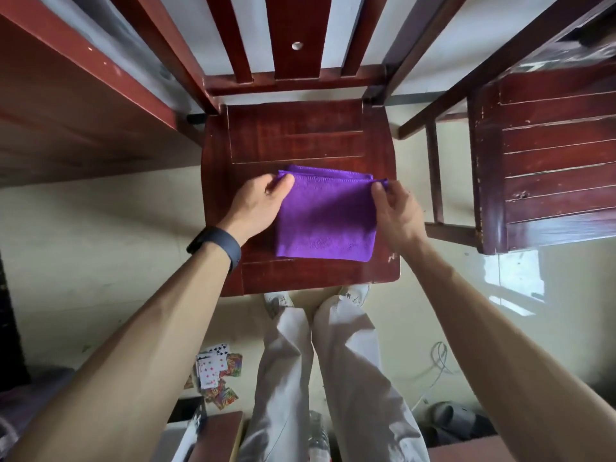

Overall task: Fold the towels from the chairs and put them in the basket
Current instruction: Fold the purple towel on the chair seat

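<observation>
One purple towel (326, 221) lay folded into a rough square on the seat of the middle chair (300, 135), nearer its near edge than its back. Both hands were on it. The left hand (256, 205) pinched the far left corner, its fingers (283, 185) curled around the cloth. The right hand (396, 211) pinched the far right corner in the same way, and that edge was lifted slightly off the layers beneath. One dark wristband (216, 245) sat on the left wrist.

Two wooden chairs were in sight: the one carrying the towel and a second chair (550, 155) to its right, standing apart from it. On the floor at the near left lay one loose scatter of playing cards (216, 371), some face up; their number could not be told.
</observation>
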{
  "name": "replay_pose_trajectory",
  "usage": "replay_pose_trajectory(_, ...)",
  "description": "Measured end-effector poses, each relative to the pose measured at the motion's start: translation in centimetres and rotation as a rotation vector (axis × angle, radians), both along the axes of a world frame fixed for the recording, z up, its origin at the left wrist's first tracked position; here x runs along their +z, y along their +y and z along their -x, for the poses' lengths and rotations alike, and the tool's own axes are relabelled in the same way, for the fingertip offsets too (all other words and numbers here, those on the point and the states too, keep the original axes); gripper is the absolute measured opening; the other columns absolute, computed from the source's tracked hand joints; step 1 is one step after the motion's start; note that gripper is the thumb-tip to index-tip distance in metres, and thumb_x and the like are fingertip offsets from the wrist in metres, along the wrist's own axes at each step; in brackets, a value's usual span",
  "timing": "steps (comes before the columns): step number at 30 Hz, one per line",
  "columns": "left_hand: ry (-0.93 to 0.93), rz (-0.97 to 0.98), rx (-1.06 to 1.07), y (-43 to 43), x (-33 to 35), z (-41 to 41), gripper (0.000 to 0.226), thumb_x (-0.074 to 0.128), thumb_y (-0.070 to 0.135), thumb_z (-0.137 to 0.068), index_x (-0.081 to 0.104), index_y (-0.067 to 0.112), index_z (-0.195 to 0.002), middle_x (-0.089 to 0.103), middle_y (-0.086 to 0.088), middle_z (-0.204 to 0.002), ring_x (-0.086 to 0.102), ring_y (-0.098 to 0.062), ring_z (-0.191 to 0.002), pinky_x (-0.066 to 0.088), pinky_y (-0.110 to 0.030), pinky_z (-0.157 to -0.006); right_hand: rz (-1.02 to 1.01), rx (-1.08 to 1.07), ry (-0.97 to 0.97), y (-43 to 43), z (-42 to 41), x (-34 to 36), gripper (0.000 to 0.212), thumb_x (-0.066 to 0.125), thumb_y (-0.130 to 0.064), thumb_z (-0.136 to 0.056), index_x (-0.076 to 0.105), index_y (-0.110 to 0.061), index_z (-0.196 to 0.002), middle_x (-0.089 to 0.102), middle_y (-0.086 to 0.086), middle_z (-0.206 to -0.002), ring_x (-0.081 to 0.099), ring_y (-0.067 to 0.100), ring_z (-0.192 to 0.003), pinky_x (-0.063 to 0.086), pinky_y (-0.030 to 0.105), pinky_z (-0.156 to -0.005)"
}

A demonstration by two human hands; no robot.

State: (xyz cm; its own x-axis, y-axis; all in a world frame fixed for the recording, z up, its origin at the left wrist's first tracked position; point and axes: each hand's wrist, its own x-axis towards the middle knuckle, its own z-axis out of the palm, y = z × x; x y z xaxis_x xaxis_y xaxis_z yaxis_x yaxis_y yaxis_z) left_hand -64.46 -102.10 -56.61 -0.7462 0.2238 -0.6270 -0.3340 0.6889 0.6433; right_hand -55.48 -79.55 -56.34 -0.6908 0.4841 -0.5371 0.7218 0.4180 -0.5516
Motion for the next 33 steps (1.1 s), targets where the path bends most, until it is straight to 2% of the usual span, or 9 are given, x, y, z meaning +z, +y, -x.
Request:
replay_pose_trajectory(3,0.018,0.067,0.055,1.4,-2.8,0.8,0.041,0.046,0.044,-0.101,0.057,0.011,-0.079,0.058,-0.004,-0.074,0.058,-0.037,-0.086,0.033,-0.032,-0.067,-0.056,0.01,-0.03,-0.3,1.6,-2.5,0.036,0.037,-0.039,-0.106,0.054,-0.008,-0.115,0.067,0.023,-0.111,0.06,0.044,-0.104,0.038,0.037,-0.08)
replay_pose_trajectory(8,0.092,0.159,0.1,2.8,-5.3,1.5,0.038,0.045,0.041,-0.102,0.063,0.009,-0.111,0.069,-0.015,-0.113,0.06,-0.035,-0.107,0.04,-0.031,-0.082,-0.121,0.017,-0.082,-0.6,2.2,-5.1,0.035,0.03,-0.038,-0.107,0.047,-0.009,-0.114,0.066,0.028,-0.111,0.059,0.049,-0.102,0.036,0.041,-0.076)
replay_pose_trajectory(14,0.139,0.215,0.066,3.4,-6.3,1.8,0.038,0.044,0.042,-0.102,0.061,0.01,-0.112,0.069,-0.018,-0.112,0.061,-0.04,-0.107,0.045,-0.037,-0.085,-0.242,-0.002,-0.127,-1.3,2.8,-5.7,0.032,0.03,-0.038,-0.106,0.046,-0.01,-0.112,0.065,0.023,-0.115,0.059,0.046,-0.106,0.041,0.045,-0.079)
replay_pose_trajectory(18,0.252,0.305,0.029,4.0,-6.0,1.0,0.036,0.043,0.045,-0.101,0.053,0.014,-0.116,0.069,-0.018,-0.105,0.063,-0.042,-0.098,0.041,-0.038,-0.07,-0.304,-0.083,-0.072,-2.1,2.6,-6.4,0.028,0.039,-0.033,-0.102,0.044,-0.008,-0.115,0.06,0.018,-0.117,0.058,0.044,-0.107,0.043,0.046,-0.082)
replay_pose_trajectory(20,0.446,0.334,-0.001,3.8,-5.5,-0.3,0.041,0.046,0.045,-0.099,0.051,0.014,-0.125,0.064,-0.015,-0.115,0.061,-0.038,-0.103,0.042,-0.038,-0.073,-0.418,-0.07,0.033,-2.5,2.0,-6.3,0.035,0.044,-0.031,-0.097,0.048,-0.008,-0.123,0.056,0.016,-0.12,0.054,0.041,-0.109,0.04,0.045,-0.088)
replay_pose_trajectory(23,0.731,0.361,-0.244,3.5,-5.6,-3.3,0.053,0.049,0.041,-0.098,0.048,0.012,-0.143,0.049,-0.013,-0.144,0.049,-0.032,-0.129,0.041,-0.046,-0.099,-0.615,0.175,0.164,-4.1,0.6,-5.5,0.046,0.048,-0.033,-0.096,0.049,-0.016,-0.139,0.047,0.009,-0.144,0.045,0.03,-0.129,0.036,0.041,-0.1)
replay_pose_trajectory(25,0.7,0.35,-0.469,3.5,-6.3,-4.8,0.06,0.047,0.04,-0.098,0.037,0.018,-0.152,0.03,-0.005,-0.161,0.029,-0.027,-0.147,0.027,-0.052,-0.114,-0.575,0.366,0.164,-5.1,-0.3,-5.8,0.052,0.044,-0.032,-0.099,0.042,-0.021,-0.149,0.035,0.005,-0.159,0.031,0.025,-0.147,0.028,0.045,-0.114)
replay_pose_trajectory(27,0.63,0.373,-0.583,3.2,-7.4,-5.2,0.064,0.045,0.043,-0.098,0.026,0.026,-0.156,0.015,0.002,-0.166,0.012,-0.022,-0.153,0.016,-0.056,-0.119,-0.529,0.457,0.071,-5.1,-1.2,-7.3,0.057,0.036,-0.038,-0.102,0.028,-0.027,-0.157,0.021,0.001,-0.166,0.015,0.019,-0.154,0.019,0.053,-0.12)
replay_pose_trajectory(33,0.639,0.438,-0.634,1.2,-9.8,-3.9,0.066,0.036,0.053,-0.098,0.016,0.033,-0.158,0.002,-0.003,-0.167,0.005,-0.022,-0.154,0.007,-0.058,-0.12,-0.55,0.432,0.008,-3.5,-2.3,-9.9,0.071,0.034,-0.056,-0.101,0.016,-0.021,-0.16,0.01,0.006,-0.168,0.008,0.023,-0.155,0.009,0.056,-0.121)
